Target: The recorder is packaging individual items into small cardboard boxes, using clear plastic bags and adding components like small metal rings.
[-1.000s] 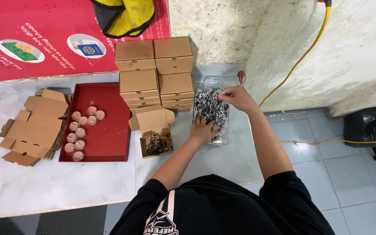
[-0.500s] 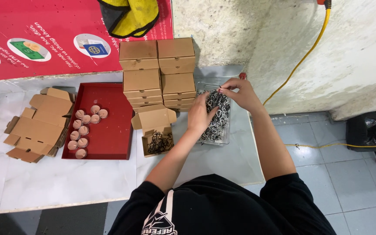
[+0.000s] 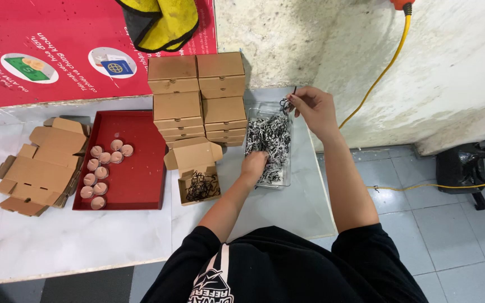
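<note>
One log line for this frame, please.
left hand: in clear tray of black-white strings | right hand: pinching one string above tray | open box: beside tray

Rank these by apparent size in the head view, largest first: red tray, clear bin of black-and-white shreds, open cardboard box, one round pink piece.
1. Red tray
2. Clear bin of black-and-white shreds
3. Open cardboard box, though its spread flaps bring it near the bin, so these two are close
4. Round pink piece, by far the smallest
</note>
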